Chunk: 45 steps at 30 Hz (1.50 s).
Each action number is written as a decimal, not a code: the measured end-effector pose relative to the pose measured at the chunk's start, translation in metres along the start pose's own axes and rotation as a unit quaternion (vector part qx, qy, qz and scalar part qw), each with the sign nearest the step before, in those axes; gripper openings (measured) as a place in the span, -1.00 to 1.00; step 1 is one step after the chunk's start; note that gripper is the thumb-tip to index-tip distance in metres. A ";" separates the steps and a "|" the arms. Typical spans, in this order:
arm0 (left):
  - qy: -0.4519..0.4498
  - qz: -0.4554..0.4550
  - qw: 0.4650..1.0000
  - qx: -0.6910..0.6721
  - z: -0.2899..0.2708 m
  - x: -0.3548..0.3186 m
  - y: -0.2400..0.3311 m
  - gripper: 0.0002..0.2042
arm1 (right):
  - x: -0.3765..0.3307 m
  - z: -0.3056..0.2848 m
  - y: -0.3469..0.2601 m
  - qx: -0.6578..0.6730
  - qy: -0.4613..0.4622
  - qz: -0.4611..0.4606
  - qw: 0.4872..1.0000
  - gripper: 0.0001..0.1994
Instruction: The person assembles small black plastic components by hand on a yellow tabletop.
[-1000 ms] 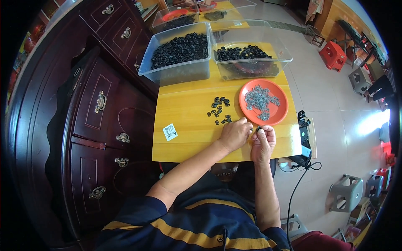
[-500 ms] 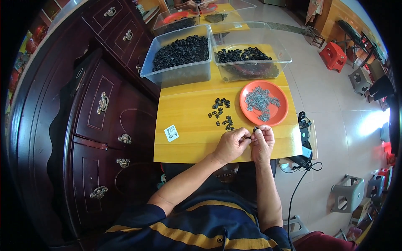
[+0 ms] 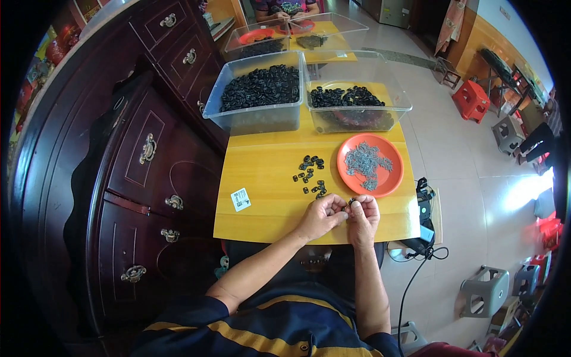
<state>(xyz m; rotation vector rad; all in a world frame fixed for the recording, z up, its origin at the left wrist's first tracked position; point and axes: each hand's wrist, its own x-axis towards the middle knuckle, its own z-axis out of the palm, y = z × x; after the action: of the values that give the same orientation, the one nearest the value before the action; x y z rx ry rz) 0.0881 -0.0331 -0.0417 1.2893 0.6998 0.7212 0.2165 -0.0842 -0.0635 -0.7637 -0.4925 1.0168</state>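
Black part [image 3: 352, 202] between two hands [image 3: 364, 221], one orange plate [image 3: 386, 182] just beyond.

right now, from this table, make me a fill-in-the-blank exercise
The tabletop is coloured ____.
The right near bin holds ____ black pieces than the left near bin.
The plate of grey pieces lies to the ____ of the loose black pieces.
The small piece in the right hand is coloured ____.

Missing words: yellow; fewer; right; black.

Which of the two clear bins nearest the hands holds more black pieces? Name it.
The left bin, beside the cabinet: its black pieces form a fuller heap, while the right bin holds fewer, with yellow tabletop showing through.
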 end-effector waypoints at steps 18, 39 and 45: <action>0.050 0.062 0.996 0.032 -0.029 -0.012 0.027 -0.80 | -0.001 0.007 -0.005 -0.048 -0.035 0.051 0.997 -0.89; 0.069 0.092 0.989 0.095 -0.046 -0.027 0.045 -0.79 | -0.008 0.020 -0.002 -0.047 -0.069 0.110 0.990 -0.93; 0.080 0.101 0.986 0.104 -0.046 -0.029 0.045 -0.80 | -0.009 0.018 0.000 -0.061 -0.090 0.106 0.988 -0.91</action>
<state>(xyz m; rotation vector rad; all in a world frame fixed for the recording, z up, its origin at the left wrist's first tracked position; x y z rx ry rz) 0.0308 -0.0238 -0.0025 1.5203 0.7962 0.9443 0.2005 -0.0864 -0.0518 -0.8492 -0.6433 1.2698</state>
